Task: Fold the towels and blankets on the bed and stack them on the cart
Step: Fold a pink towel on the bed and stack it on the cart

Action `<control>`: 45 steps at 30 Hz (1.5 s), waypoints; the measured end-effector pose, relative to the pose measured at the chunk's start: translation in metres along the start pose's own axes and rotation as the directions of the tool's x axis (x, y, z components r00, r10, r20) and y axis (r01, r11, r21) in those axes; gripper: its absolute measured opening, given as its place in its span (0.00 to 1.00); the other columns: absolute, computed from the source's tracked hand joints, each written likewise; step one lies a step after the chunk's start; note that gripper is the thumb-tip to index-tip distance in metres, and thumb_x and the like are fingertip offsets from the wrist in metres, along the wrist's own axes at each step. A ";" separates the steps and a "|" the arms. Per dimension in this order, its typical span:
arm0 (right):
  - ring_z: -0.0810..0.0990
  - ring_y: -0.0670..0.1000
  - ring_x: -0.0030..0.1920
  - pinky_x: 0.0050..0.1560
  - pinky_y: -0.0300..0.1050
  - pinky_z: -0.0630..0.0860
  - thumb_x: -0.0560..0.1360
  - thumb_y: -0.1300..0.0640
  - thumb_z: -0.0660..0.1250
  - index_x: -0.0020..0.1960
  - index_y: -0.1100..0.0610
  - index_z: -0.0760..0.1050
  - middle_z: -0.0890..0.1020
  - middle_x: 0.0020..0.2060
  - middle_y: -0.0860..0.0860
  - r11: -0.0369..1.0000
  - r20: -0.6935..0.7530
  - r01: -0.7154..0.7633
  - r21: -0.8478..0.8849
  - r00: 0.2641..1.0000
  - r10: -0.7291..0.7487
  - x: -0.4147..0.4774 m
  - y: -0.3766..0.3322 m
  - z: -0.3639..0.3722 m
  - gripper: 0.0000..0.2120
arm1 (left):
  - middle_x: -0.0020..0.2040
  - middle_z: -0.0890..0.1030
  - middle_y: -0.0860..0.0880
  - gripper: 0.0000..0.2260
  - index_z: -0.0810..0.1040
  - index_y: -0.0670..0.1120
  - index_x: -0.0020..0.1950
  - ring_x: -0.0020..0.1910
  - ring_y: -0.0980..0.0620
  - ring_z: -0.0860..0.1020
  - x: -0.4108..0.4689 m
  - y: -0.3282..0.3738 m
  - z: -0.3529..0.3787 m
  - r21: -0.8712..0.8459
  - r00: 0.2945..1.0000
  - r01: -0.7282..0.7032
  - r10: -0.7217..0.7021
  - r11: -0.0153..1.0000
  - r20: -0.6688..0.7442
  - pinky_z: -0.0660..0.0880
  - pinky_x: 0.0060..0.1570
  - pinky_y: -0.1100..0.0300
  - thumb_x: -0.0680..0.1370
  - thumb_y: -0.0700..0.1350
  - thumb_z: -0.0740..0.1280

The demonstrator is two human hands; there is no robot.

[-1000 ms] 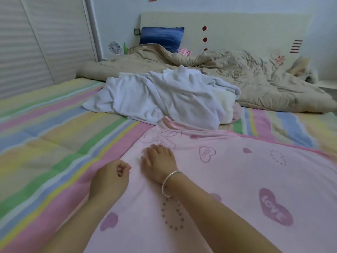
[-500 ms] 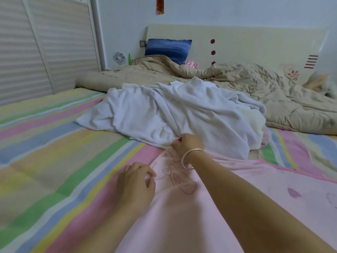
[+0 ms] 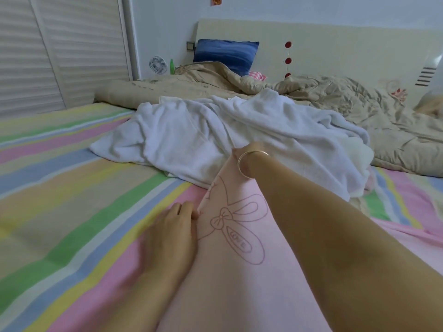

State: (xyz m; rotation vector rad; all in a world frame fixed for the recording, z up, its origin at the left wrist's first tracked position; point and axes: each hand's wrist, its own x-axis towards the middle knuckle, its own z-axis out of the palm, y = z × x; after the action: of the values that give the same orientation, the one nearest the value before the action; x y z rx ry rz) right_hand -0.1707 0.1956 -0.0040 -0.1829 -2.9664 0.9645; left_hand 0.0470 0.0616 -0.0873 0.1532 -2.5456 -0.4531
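A pink towel (image 3: 239,279) with a bow drawing lies spread on the striped bed in front of me. My right hand (image 3: 247,152), with a bangle at the wrist, reaches far forward and grips the towel's far corner, lifting its edge off the sheet. My left hand (image 3: 177,226) lies on the towel's left edge and pinches it with the fingertips. A crumpled white towel (image 3: 215,137) sits just behind the pink one, touching my right hand. The cart is out of view.
A rumpled beige quilt (image 3: 359,111) fills the head of the bed, with a blue pillow (image 3: 225,53) against the headboard. A small fan (image 3: 157,65) and a green bottle (image 3: 171,67) stand at the left. A slatted wardrobe door (image 3: 48,49) lines the left side.
My right hand has slid from the towel's near part up to its far corner and lifted it. My left hand has moved forward along the left edge. The view has shifted closer to the headboard.
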 end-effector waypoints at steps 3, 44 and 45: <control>0.79 0.59 0.54 0.48 0.43 0.72 0.77 0.47 0.65 0.54 0.59 0.79 0.82 0.52 0.56 0.986 0.002 0.159 -0.049 0.987 -0.159 -0.009 0.013 0.008 0.16 | 0.40 0.77 0.56 0.05 0.73 0.53 0.43 0.39 0.50 0.76 -0.002 -0.005 0.004 -0.047 1.000 -0.014 0.014 0.999 -0.006 0.63 0.29 0.57 0.74 0.44 0.68; 0.77 0.53 0.37 0.32 0.43 0.71 0.71 0.49 0.65 0.43 0.52 0.76 0.77 0.37 0.46 0.484 -0.068 0.747 -0.457 0.513 -0.856 -0.218 0.211 -0.074 0.06 | 0.26 0.73 0.53 0.07 0.68 0.55 0.42 0.23 0.46 0.72 -0.056 0.021 -0.068 -0.012 0.857 -0.495 0.490 0.869 0.159 0.69 0.22 0.59 0.71 0.57 0.61; 0.76 0.51 0.37 0.33 0.42 0.71 0.72 0.46 0.63 0.42 0.51 0.77 0.77 0.37 0.45 0.479 -0.051 0.762 -0.436 0.511 -0.858 -0.218 0.213 -0.074 0.09 | 0.26 0.72 0.54 0.08 0.68 0.55 0.42 0.23 0.47 0.72 -0.059 0.021 -0.069 -0.033 0.858 -0.492 0.491 0.870 0.154 0.68 0.22 0.60 0.71 0.59 0.60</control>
State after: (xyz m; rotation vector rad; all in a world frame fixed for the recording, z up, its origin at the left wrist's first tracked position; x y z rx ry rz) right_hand 0.0723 0.3847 -0.0643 0.9713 -2.3985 0.2083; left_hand 0.1331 0.0727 -0.0540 -0.5462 -2.6074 -0.2583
